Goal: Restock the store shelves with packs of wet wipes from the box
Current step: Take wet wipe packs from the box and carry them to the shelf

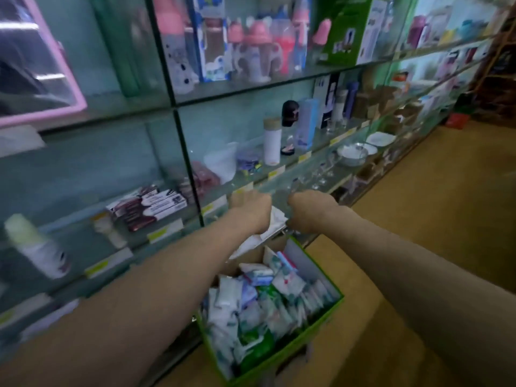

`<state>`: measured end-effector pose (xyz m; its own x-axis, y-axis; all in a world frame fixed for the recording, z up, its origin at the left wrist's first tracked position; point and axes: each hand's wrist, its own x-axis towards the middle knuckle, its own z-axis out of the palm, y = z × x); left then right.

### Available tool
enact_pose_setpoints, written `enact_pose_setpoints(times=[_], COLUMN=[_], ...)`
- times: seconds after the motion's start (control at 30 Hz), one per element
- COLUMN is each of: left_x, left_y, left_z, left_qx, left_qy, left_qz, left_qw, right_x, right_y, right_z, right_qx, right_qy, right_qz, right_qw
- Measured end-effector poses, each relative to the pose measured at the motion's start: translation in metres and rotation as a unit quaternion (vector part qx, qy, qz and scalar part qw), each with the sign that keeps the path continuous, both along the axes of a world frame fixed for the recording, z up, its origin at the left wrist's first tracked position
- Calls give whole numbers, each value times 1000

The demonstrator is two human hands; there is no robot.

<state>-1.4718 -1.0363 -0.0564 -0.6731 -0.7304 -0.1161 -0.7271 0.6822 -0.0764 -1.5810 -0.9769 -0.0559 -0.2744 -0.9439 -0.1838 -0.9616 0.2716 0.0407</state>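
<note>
A green cardboard box [321,317] stands on the floor below me, filled with several wet wipe packs [251,308] in white, green and blue. Both my arms reach over it toward the glass shelf edge [307,174]. My left hand [251,208] and my right hand [310,208] are together at a white pack [275,222] held between them, just under the shelf. The picture is blurred, so the fingers of both hands are hard to make out.
Glass shelves run along the left: baby bottles [251,46] on top, flasks and a white tumbler [272,141] in the middle, toothpaste boxes [150,208] and a deodorant bottle [36,247] lower left. Bowls [351,153] stand further right. A tan floor aisle [418,219] lies to the right.
</note>
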Motion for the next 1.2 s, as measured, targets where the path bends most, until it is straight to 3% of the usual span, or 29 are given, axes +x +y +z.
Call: enact_pose_setpoints(times=[0.33, 0.73, 1.0, 1.2], left_x=[43, 45, 16, -12], left_y=[-81, -104, -113, -121], left_z=[-135, -248, -309, -339], left_qx=[156, 269, 336, 345], left_qy=[-59, -84, -7, 8], left_qz=[35, 85, 153, 179], left_qw=[985, 956, 930, 921], right_x=[51, 30, -10, -45], right_y=[-68, -78, -94, -104], right_z=[-137, -263, -327, -357], right_qx=[93, 161, 158, 71], right_qy=[-105, -160, -198, -182], right_qz=[7, -33, -75, -139], right_qw=[990, 973, 964, 971])
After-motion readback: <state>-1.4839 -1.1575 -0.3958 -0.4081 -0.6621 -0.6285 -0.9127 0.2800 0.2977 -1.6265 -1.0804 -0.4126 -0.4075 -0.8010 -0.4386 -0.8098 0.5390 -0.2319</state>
